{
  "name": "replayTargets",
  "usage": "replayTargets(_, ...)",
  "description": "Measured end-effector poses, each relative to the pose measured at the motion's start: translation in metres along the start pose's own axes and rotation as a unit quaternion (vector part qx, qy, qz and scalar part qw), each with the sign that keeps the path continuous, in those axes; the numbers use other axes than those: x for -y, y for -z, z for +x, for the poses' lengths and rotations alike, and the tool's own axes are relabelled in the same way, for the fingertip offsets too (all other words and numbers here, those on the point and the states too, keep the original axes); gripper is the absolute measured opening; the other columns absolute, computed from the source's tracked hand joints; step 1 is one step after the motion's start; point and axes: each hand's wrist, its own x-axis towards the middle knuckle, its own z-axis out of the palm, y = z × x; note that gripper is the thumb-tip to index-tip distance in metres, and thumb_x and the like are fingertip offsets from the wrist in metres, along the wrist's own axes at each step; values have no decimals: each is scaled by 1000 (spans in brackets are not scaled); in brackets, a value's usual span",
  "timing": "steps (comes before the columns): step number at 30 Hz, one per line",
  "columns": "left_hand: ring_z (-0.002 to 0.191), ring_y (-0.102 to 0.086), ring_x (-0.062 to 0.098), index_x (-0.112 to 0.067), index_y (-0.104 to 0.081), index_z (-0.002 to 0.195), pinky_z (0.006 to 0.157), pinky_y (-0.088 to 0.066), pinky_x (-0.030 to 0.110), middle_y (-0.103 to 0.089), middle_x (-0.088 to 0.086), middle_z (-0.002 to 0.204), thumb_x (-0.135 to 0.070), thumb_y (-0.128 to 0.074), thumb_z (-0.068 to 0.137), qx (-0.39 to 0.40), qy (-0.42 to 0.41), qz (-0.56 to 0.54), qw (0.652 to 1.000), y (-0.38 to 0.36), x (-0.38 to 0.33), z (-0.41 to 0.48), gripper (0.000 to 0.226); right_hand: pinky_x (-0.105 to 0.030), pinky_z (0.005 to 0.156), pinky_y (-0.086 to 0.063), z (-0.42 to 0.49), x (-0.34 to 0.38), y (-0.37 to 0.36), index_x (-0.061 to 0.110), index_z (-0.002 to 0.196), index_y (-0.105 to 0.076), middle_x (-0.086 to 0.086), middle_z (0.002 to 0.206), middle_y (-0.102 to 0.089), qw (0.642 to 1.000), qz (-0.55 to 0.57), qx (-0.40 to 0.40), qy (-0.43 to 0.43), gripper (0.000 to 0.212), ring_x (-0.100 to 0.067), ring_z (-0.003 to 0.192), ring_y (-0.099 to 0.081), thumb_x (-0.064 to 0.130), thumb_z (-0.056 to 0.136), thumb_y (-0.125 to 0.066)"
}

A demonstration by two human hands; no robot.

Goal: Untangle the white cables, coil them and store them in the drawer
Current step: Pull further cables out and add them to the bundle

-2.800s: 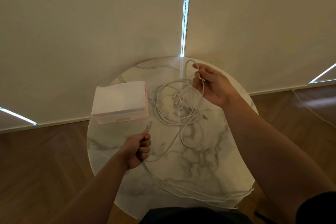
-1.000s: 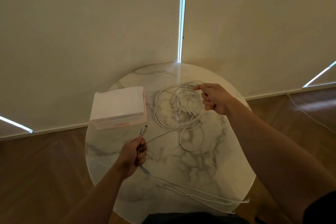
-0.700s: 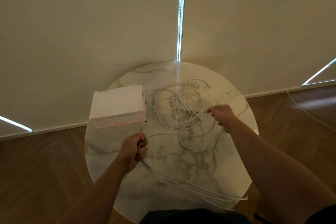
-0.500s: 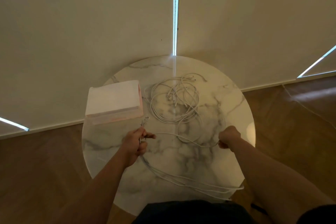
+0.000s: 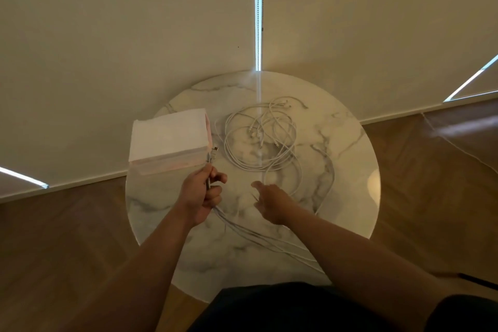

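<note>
Fingers of your left hand [image 5: 203,197] grip strands of the thin white cables [image 5: 261,143], which lie mostly tangled on the round marble tabletop [image 5: 350,183]. Your right hand [image 5: 269,202] is spread and empty. Coiling and storage in the white plastic drawer box [image 5: 167,140] are not yet done.

You look down on a round marble worktop [image 5: 350,170] with grey veins, set against pale blinds [image 5: 121,35]. A bright slit [image 5: 258,8] runs between two of them. A wooden floor [image 5: 67,237] lies around it, and a thin cord [image 5: 455,146] trails across it at right.
</note>
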Motion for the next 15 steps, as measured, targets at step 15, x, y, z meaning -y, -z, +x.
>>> replayTargets(15,32,-18,4,-17,-39,72,32,-13,18,-38,0,59,-30,-29,106,6,23,-51,998,11,7,-2,38,-35,112,-33,-7,19,33,11,134,-52,-12,142,-46,986,-124,71,86,49,-29,135,-40,5,85,-51)
